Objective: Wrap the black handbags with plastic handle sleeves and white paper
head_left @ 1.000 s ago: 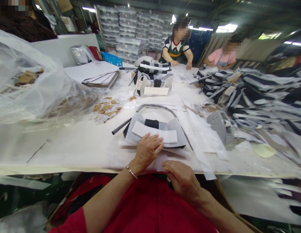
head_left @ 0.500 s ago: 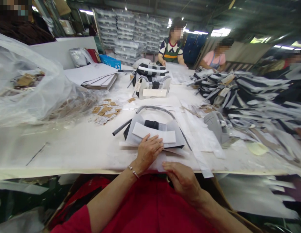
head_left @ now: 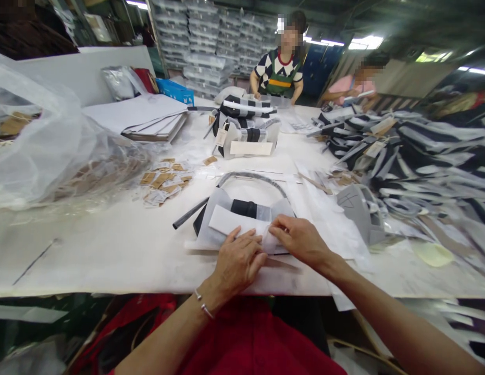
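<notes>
A flat grey bag (head_left: 222, 200) with a black band and a curved dark handle lies on the white table (head_left: 109, 250) in front of me. A white paper strip (head_left: 230, 221) lies across it. My left hand (head_left: 236, 260) rests flat on the bag's near edge, fingers together and stretched out. My right hand (head_left: 300, 239) has its fingers bent and pinched on thin white paper at the strip's right end.
A big clear plastic bag (head_left: 50, 140) of brown tags fills the left. Loose tags (head_left: 164, 179) lie beside it. Stacked bags (head_left: 246, 130) stand farther back, a heap of striped bags (head_left: 414, 151) is on the right, and two people work at the far end.
My right hand has risen from the table's near edge onto the bag and pinched the paper. My left hand stays where it was. The view has tilted slightly.
</notes>
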{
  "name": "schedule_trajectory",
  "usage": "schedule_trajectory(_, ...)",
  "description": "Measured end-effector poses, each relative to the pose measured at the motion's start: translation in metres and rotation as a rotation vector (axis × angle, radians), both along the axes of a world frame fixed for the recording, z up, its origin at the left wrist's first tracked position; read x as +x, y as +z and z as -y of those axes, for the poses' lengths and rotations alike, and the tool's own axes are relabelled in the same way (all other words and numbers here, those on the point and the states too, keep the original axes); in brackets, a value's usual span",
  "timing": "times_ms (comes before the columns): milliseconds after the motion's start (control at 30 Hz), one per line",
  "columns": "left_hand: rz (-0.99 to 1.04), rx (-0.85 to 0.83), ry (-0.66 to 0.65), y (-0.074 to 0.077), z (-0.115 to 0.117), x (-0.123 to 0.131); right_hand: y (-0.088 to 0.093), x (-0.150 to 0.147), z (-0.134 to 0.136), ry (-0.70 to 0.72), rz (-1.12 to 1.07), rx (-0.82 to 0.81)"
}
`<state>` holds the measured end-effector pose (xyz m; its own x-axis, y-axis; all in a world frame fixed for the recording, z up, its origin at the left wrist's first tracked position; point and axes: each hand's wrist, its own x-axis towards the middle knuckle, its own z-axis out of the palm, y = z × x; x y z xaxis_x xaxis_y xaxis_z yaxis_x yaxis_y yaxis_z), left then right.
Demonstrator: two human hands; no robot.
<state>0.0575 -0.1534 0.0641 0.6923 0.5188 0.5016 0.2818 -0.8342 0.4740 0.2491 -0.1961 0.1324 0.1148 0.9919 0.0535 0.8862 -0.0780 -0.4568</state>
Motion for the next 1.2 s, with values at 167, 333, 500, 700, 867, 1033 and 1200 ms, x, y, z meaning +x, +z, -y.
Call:
schedule_trajectory(167, 0.046, 0.032, 0.109, -0.005, 0.001, 0.011, -0.019, 0.016, -0.025, -0.048, -0.226, -0.192)
schedule_trajectory(333, 0.034, 0.111, 0.209, -0.010, 0.001, 0.018, -0.035, 0.019, -0.027, -0.058, -0.297, -0.147)
schedule_trajectory(500, 0.027, 0.178, 0.261, -0.014, 0.000, 0.020, -0.050, 0.024, -0.018, 0.057, -0.437, 0.037)
schedule_trajectory(700, 0.043, 0.242, 0.284, -0.017, -0.001, 0.021, -0.039, 0.026, -0.017, 0.162, -0.349, 0.087)
schedule_trajectory(867, 0.072, 0.181, 0.262, -0.014, 0.001, 0.019, -0.014, 0.017, -0.021, 0.169, -0.409, 0.082)
schedule_trajectory(1033, 0.095, 0.124, 0.246, -0.011, 0.001, 0.017, -0.004, 0.016, -0.025, 0.305, -0.402, 0.154)
schedule_trajectory(1200, 0.082, 0.096, 0.276, -0.013, -0.001, 0.020, -0.016, 0.019, -0.036, 0.286, -0.260, 0.186)
